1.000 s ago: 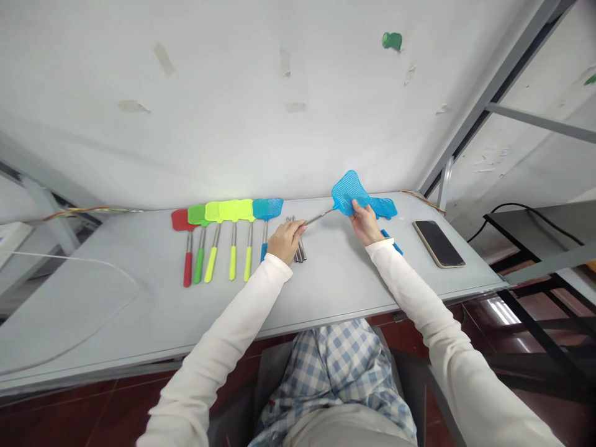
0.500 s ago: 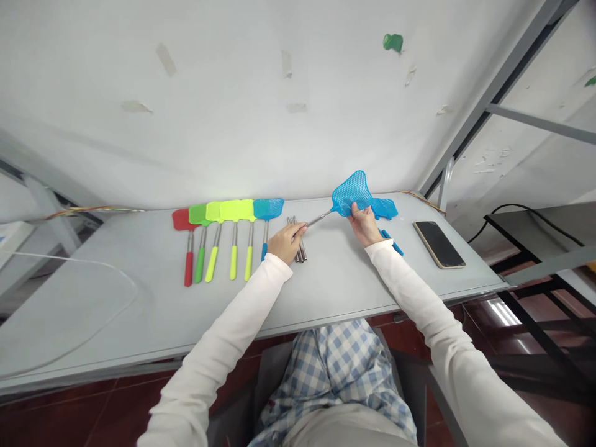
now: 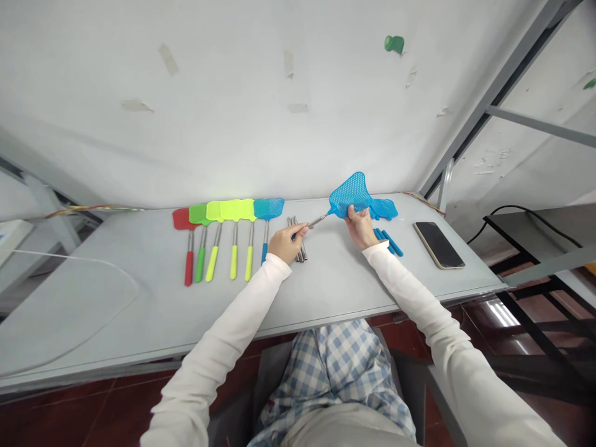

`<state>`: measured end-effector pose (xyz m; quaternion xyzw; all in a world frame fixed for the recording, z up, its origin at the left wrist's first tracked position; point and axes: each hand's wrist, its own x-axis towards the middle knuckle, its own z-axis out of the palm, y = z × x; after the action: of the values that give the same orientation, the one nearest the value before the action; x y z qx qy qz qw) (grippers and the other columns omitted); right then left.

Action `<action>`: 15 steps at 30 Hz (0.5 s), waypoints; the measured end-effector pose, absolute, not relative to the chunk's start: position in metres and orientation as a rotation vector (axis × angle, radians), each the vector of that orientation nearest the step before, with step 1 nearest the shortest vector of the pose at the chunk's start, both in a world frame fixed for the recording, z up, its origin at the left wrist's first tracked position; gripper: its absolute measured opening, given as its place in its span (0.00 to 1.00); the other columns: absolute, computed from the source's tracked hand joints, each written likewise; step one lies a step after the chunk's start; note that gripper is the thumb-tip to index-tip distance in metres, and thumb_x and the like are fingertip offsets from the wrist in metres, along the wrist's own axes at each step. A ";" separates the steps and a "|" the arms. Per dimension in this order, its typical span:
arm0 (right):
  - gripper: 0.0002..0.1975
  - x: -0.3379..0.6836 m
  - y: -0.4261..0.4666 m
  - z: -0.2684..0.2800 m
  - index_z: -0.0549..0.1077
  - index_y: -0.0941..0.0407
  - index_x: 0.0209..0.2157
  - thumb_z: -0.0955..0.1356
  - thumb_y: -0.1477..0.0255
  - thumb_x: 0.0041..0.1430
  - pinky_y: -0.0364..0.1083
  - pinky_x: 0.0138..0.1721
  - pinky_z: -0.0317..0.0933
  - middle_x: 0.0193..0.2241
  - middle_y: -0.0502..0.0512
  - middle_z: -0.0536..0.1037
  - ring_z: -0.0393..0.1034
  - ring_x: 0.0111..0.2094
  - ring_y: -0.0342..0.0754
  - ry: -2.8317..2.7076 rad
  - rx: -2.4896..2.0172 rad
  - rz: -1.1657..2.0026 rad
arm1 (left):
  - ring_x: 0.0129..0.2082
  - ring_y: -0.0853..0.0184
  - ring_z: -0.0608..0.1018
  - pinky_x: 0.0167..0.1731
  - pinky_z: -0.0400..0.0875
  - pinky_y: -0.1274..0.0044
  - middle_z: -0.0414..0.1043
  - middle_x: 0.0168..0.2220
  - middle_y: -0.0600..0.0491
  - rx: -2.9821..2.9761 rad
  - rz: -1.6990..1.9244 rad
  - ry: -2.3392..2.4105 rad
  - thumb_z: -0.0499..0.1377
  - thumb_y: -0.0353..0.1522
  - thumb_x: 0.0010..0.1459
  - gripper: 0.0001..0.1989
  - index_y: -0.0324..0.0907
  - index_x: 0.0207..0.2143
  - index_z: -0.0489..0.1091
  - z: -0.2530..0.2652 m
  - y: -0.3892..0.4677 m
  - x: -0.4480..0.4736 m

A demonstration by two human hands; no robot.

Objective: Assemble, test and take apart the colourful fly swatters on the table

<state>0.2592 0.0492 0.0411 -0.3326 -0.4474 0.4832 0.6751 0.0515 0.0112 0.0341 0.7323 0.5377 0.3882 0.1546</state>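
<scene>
Near edge: the desk (image 3: 139,310) lay bare from the front edge up to the swatters, open to a hand.
Left: a row of swatters (image 3: 223,239) barred the back left.
Centre: loose rods (image 3: 298,245) lay just beside the left hand (image 3: 285,242).
Right: blue handles (image 3: 388,242) and a phone (image 3: 437,245) filled the space beyond the right hand (image 3: 359,226).
Back: the wall (image 3: 279,124) closed off the far side.

A long grey table (image 3: 116,310) stands against a white wall (image 3: 233,93) marked with tape scraps and a green blotch (image 3: 393,43). A grey metal frame (image 3: 503,81) rises at the right. The floor (image 3: 93,416) below is dark red tile, glossy with reflected light
</scene>
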 end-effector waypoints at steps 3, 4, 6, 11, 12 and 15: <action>0.25 0.258 0.048 0.039 0.66 0.51 0.44 0.73 0.56 0.46 0.48 0.48 0.68 0.41 0.52 0.78 0.73 0.45 0.45 -1.023 -0.724 1.092 | 0.46 0.60 0.78 0.44 0.71 0.72 0.78 0.45 0.52 2.095 1.101 1.568 0.50 0.40 0.63 0.17 0.47 0.42 0.77 0.035 0.010 0.052; 0.26 0.258 0.048 0.039 0.66 0.51 0.44 0.73 0.56 0.46 0.49 0.48 0.68 0.41 0.52 0.78 0.73 0.45 0.45 -1.027 -0.723 1.094 | 0.46 0.60 0.78 0.43 0.71 0.72 0.79 0.45 0.52 2.092 1.099 1.583 0.50 0.40 0.63 0.17 0.47 0.42 0.77 0.034 0.010 0.052; 0.26 0.257 0.048 0.038 0.66 0.51 0.45 0.73 0.55 0.46 0.49 0.48 0.68 0.41 0.51 0.78 0.73 0.45 0.45 -1.035 -0.736 1.097 | 0.46 0.59 0.78 0.43 0.70 0.71 0.79 0.44 0.51 2.086 1.098 1.604 0.51 0.40 0.62 0.17 0.47 0.42 0.77 0.034 0.010 0.051; 0.25 0.257 0.050 0.039 0.66 0.51 0.43 0.72 0.54 0.47 0.49 0.47 0.67 0.38 0.50 0.77 0.73 0.43 0.45 -1.063 -0.757 1.121 | 0.39 0.61 0.79 0.39 0.69 0.74 0.79 0.32 0.51 1.989 1.109 1.648 0.52 0.42 0.61 0.17 0.45 0.41 0.77 0.036 0.009 0.047; 0.24 0.256 0.050 0.038 0.65 0.52 0.42 0.71 0.53 0.49 0.49 0.47 0.67 0.37 0.51 0.77 0.73 0.41 0.45 -1.095 -0.783 1.117 | 0.35 0.62 0.78 0.37 0.69 0.74 0.77 0.27 0.52 1.948 1.123 1.636 0.52 0.43 0.61 0.18 0.45 0.40 0.77 0.037 0.008 0.046; 0.19 0.251 0.044 0.031 0.64 0.54 0.41 0.62 0.53 0.60 0.50 0.46 0.66 0.38 0.55 0.76 0.71 0.39 0.45 -1.396 -0.968 0.998 | 0.24 0.69 0.72 0.28 0.66 0.78 0.72 0.23 0.54 1.751 1.239 1.529 0.51 0.45 0.60 0.20 0.42 0.41 0.74 0.038 0.003 0.040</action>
<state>0.2514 0.0440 0.0314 -0.4093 -0.5905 0.4221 0.5529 0.0401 0.0032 0.0380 0.6435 0.5619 0.4554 0.2507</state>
